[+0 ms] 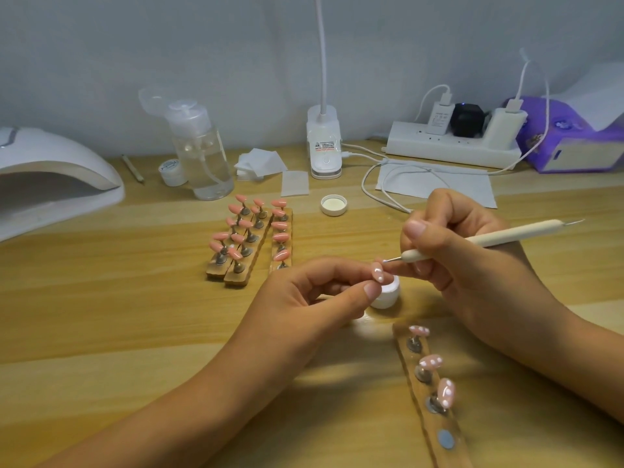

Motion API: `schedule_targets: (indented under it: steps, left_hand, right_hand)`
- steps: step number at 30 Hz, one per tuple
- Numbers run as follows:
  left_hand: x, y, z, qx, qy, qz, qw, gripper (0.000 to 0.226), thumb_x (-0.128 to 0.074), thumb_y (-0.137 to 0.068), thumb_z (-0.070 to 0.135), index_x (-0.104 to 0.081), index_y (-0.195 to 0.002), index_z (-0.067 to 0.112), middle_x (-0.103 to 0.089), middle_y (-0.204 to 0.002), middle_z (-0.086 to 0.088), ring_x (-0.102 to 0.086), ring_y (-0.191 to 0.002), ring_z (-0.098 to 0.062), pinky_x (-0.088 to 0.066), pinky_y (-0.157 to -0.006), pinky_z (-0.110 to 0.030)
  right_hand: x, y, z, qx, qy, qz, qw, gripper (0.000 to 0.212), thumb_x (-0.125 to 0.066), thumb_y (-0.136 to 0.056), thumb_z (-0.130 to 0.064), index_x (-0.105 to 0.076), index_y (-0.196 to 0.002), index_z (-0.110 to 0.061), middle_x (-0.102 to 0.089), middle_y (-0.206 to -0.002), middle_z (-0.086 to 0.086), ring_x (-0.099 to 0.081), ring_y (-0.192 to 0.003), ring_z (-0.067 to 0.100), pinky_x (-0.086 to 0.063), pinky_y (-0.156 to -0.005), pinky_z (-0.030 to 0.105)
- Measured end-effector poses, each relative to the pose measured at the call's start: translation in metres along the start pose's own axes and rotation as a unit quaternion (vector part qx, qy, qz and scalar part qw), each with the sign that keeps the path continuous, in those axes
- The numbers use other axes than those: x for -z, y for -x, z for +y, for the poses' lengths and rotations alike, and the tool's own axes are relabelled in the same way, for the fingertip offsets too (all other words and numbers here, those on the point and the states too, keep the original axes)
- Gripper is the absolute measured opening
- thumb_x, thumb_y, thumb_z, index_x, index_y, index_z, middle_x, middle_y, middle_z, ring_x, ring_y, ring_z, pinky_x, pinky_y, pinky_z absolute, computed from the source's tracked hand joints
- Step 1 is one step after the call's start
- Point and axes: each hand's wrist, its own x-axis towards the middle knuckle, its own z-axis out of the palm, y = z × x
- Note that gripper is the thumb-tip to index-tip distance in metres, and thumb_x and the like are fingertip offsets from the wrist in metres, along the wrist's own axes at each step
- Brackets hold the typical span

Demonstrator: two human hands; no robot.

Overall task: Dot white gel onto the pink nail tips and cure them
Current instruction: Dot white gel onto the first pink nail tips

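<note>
The left grip (304, 298) pinches one dotted tip (377, 272); the right grip (449, 251) holds one pen (506, 234). Three more tips (430, 362) stand lower right; one jar (388, 297) is half hidden.

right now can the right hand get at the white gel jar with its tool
Likely yes: the right hand holds the dotting tool close to the jar, though the left hand and its pinched nail tip overlap the jar's left side.

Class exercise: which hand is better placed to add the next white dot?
Likely the right hand: it holds the dotting tool, its point beside the nail tip that the left hand pinches.
</note>
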Motion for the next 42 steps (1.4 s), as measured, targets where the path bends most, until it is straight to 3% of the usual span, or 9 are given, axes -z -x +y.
schedule_targets:
  steps: [7,12,19,24,42]
  left_hand:
    - [-0.0005,0.0003,0.0007,0.001,0.000,0.003,1.000,0.020,-0.070,-0.075,0.021,-0.077,-0.093,0.015,-0.074,-0.094,-0.010,-0.059,-0.076,-0.007,-0.050,-0.072,-0.019]
    - [-0.0008,0.0004,0.0008,0.002,0.001,0.003,1.000,0.021,-0.070,-0.075,0.021,-0.077,-0.093,0.014,-0.074,-0.091,-0.009,-0.059,-0.074,-0.006,-0.049,-0.071,-0.018]
    - [-0.0015,-0.0006,0.0012,-0.002,0.006,0.001,1.000,0.019,-0.070,-0.074,0.020,-0.077,-0.090,0.012,-0.072,-0.082,-0.001,-0.058,-0.072,-0.004,-0.048,-0.068,-0.014]
    - [-0.0016,0.0000,0.0018,0.001,0.000,0.002,1.000,0.021,-0.070,-0.074,0.020,-0.077,-0.091,0.011,-0.073,-0.091,-0.013,-0.058,-0.074,-0.008,-0.048,-0.070,-0.018]
    - [-0.0025,-0.0001,0.0032,0.001,0.011,0.003,1.000,0.019,-0.070,-0.074,0.020,-0.077,-0.089,0.010,-0.073,-0.081,0.001,-0.058,-0.070,-0.004,-0.048,-0.067,-0.014]
  right_hand:
    - [0.0011,-0.0005,0.0011,-0.003,0.004,-0.012,1.000,0.024,-0.062,-0.080,-0.010,-0.052,-0.060,-0.019,-0.053,-0.058,-0.003,-0.059,-0.054,0.006,-0.056,-0.062,0.023]
    - [0.0023,-0.0006,0.0022,0.004,0.012,-0.028,1.000,0.026,-0.072,-0.079,-0.012,-0.054,-0.062,-0.021,-0.055,-0.060,-0.004,-0.060,-0.056,0.005,-0.056,-0.063,0.023]
    - [0.0029,-0.0011,0.0027,0.000,0.007,-0.029,1.000,0.026,-0.071,-0.079,-0.011,-0.054,-0.061,-0.021,-0.055,-0.060,-0.004,-0.059,-0.055,0.005,-0.055,-0.063,0.022]
    - [0.0041,-0.0015,0.0033,-0.005,0.006,-0.040,0.999,0.024,-0.070,-0.079,-0.015,-0.055,-0.063,-0.023,-0.056,-0.062,-0.005,-0.061,-0.056,0.005,-0.055,-0.063,0.023]
    - [0.0046,-0.0014,0.0028,-0.004,0.015,-0.045,0.999,0.017,-0.067,-0.075,-0.022,-0.056,-0.063,-0.024,-0.055,-0.064,-0.004,-0.060,-0.058,0.004,-0.055,-0.063,0.023]
